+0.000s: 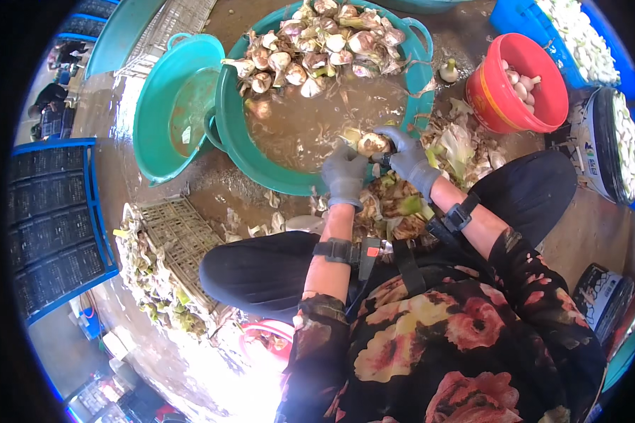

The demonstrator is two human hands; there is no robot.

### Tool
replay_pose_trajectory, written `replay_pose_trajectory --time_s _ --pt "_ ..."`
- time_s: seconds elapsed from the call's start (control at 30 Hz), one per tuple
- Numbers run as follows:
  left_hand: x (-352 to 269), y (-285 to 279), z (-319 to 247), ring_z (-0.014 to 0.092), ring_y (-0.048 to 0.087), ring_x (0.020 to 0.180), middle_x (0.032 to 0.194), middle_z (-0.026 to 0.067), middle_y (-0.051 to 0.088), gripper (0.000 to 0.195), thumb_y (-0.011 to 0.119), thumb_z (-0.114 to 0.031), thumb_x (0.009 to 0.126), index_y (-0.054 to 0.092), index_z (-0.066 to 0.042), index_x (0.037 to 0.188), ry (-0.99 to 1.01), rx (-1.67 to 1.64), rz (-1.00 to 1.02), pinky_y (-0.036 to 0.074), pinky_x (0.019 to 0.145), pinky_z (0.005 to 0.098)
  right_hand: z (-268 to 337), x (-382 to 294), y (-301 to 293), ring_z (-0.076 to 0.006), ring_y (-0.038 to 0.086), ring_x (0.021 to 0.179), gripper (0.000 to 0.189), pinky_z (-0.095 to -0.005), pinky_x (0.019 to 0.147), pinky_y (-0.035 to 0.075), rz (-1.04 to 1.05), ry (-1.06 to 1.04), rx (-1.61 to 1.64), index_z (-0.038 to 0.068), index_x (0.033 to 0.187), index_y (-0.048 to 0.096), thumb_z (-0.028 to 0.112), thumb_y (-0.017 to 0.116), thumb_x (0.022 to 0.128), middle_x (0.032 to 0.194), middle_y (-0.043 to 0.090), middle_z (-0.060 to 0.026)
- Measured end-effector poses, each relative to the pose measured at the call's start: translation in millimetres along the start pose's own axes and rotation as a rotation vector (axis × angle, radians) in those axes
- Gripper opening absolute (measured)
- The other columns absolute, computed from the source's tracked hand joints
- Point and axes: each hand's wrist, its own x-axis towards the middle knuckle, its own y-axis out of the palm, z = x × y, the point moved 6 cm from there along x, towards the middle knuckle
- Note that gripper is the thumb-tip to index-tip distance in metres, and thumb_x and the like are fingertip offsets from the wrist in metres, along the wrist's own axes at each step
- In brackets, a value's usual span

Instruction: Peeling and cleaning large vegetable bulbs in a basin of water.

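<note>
A garlic bulb (373,144) with brown-stained skin is between my gloved hands, over the near rim of a green plastic tub (291,182). My left hand (344,172) pinches it at the left, where a piece of pale husk sticks up. My right hand (408,156) is against its right side and grips a small black tool (382,158); its working end is hidden. Muddy brown water (317,127) fills the tub's near part. Unpeeled garlic bulbs (317,45) are heaped at its far side.
Left of the tub tilts another green basin (151,111). A red bucket (479,100) holding several bulbs stands right, near peeled garlic in a blue crate (540,42) and a black-rimmed bucket (595,148). Husks (457,145) litter the floor. A wicker basket (182,227) lies by my left knee.
</note>
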Motion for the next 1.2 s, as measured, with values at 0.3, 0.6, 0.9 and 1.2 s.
replay_pose_trajectory --time_s 0.3,0.6,0.9,1.2 --pt "28 -45 79 0.017 0.051 0.048 0.053 0.0096 0.054 0.021 0.056 -0.021 0.064 0.057 0.0 0.066 -0.071 -0.001 -0.112 0.04 0.048 0.0303 26 -1 -8 -0.0144 0.058 0.058 0.043 -0.0229 0.049 0.047 0.476 0.371 0.998 0.004 0.116 0.038 0.014 0.052 0.077 0.081 0.056 -0.0077" --pt "-6 -26 -47 0.036 0.051 0.063 0.066 0.0174 0.052 0.035 0.044 -0.037 0.081 0.05 -0.004 0.073 0.258 0.285 -0.028 0.04 0.058 0.0414 6 6 -11 -0.0143 0.057 0.054 0.039 -0.0215 0.041 0.045 0.142 0.379 0.631 0.004 0.111 0.045 0.01 0.055 0.074 0.081 0.056 -0.0097" --pt "-7 -9 -48 0.035 0.051 0.062 0.064 0.0175 0.05 0.018 0.046 -0.02 0.079 0.047 -0.004 0.072 0.34 0.322 -0.068 0.04 0.054 0.0406 7 -2 -7 -0.015 0.057 0.052 0.036 -0.0238 0.042 0.047 0.0 0.335 0.5 0.001 0.106 0.047 0.006 0.058 0.072 0.08 0.056 -0.0094" --pt "21 -32 47 0.024 0.052 0.055 0.06 0.0133 0.051 0.02 0.058 -0.022 0.07 0.05 -0.003 0.069 0.184 0.248 -0.142 0.04 0.051 0.0333 15 -6 -10 -0.0133 0.055 0.062 0.032 -0.0213 0.053 0.046 0.412 0.4 1.302 0.003 0.11 0.043 0.017 0.045 0.082 0.084 0.056 -0.0078"
